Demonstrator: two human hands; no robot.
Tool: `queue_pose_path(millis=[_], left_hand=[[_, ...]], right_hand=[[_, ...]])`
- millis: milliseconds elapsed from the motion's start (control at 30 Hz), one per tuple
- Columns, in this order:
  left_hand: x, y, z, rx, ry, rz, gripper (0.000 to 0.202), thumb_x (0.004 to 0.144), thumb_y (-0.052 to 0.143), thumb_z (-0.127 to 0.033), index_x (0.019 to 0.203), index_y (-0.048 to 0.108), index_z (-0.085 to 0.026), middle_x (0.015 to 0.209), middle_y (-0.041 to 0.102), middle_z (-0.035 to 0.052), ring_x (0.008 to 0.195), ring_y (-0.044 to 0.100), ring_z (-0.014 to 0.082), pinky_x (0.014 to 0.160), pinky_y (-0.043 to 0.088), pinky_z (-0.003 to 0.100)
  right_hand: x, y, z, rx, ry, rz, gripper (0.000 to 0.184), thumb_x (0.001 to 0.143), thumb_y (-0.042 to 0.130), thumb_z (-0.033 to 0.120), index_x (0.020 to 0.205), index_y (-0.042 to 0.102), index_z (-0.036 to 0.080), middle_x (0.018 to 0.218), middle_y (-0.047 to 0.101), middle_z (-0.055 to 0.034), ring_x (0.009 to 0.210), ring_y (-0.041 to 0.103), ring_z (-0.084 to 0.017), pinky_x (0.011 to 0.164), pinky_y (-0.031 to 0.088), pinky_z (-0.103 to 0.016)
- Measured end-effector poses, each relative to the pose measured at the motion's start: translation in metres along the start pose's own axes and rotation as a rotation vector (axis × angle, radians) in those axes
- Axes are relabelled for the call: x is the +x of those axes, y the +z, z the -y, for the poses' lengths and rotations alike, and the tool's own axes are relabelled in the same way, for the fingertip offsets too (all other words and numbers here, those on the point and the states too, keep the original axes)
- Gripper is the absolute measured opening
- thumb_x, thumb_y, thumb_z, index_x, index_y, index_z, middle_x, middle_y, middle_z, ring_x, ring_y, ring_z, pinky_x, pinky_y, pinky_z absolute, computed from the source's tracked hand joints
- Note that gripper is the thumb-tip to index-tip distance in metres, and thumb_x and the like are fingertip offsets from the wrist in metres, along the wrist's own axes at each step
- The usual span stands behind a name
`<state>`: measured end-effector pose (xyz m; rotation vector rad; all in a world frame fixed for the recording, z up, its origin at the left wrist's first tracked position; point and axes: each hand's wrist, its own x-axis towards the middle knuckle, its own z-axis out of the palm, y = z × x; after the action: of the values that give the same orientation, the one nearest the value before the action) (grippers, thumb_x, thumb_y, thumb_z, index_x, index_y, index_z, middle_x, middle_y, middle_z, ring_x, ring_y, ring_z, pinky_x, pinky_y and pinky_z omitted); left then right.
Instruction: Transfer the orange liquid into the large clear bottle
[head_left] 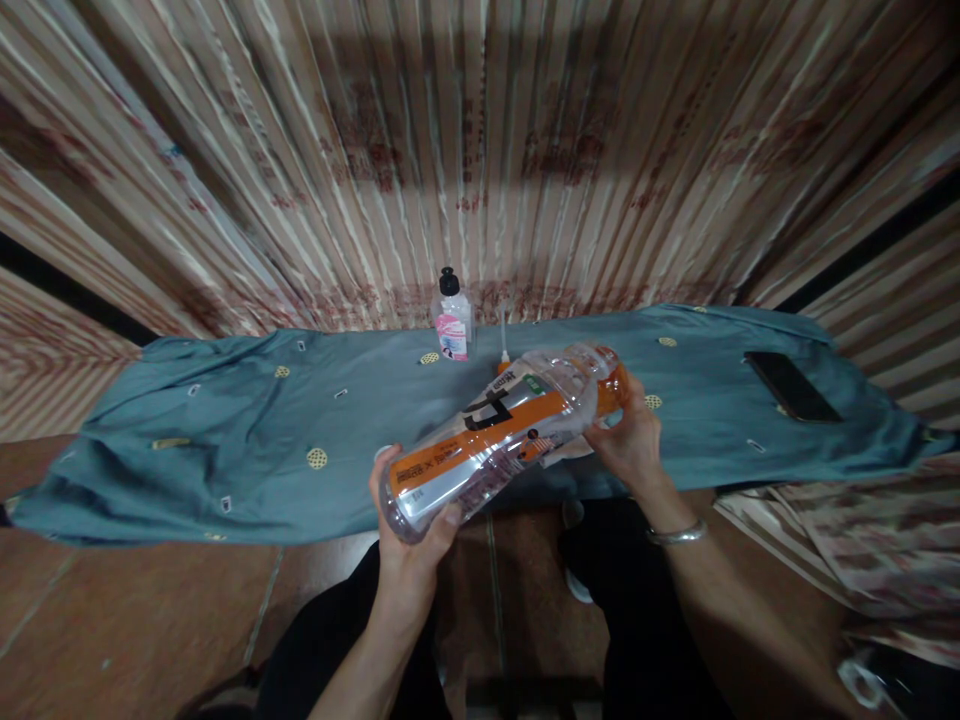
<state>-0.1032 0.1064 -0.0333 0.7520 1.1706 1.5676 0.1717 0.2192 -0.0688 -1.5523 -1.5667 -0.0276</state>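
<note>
A large clear plastic bottle with an orange, white and black label lies slantwise in both of my hands, above the cloth. My left hand is wrapped round its lower left end, thumb on the near side. The fingers of my right hand, which has a silver bangle at the wrist, close on the orange end at the upper right. Whether that orange part is a cap or liquid inside, I cannot tell. Just behind the bottle, a thin clear upright piece with an orange base shows, its lower part hidden.
Teal patterned cloth covers a long narrow surface. Near its back edge stands a small clear bottle with a black cap and pink label. A dark phone lies at the right. Pleated curtains rise behind; tiled floor is below.
</note>
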Motion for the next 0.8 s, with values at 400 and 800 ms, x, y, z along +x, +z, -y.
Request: queue_pose_path(millis=[400,800], left_hand=[[0.0004,-0.0004,0.0008,0.008,0.017,-0.003,0.09,0.065,0.092,-0.042,0.141,0.044,-0.032,0.122,0.068,0.0062,0.111,0.071,0.0273,0.104,0.053,0.044],[-0.0024,0.0048,-0.0039,0.018,0.012,-0.007,0.091,0.064,0.092,-0.045,0.14,0.043,-0.032,0.121,0.067,0.0052,0.11,0.07,0.0265,0.104,0.052,0.042]], right_hand=[[0.0006,-0.0005,0.001,0.007,0.014,0.012,0.083,0.075,0.073,0.061,0.143,0.049,0.02,0.128,0.072,-0.0153,0.108,0.074,-0.033,0.091,0.061,-0.048],[-0.0003,0.0009,0.0007,-0.013,0.019,-0.006,0.083,0.075,0.072,0.063,0.143,0.051,0.02,0.125,0.074,-0.014,0.104,0.076,-0.032,0.088,0.062,-0.045]])
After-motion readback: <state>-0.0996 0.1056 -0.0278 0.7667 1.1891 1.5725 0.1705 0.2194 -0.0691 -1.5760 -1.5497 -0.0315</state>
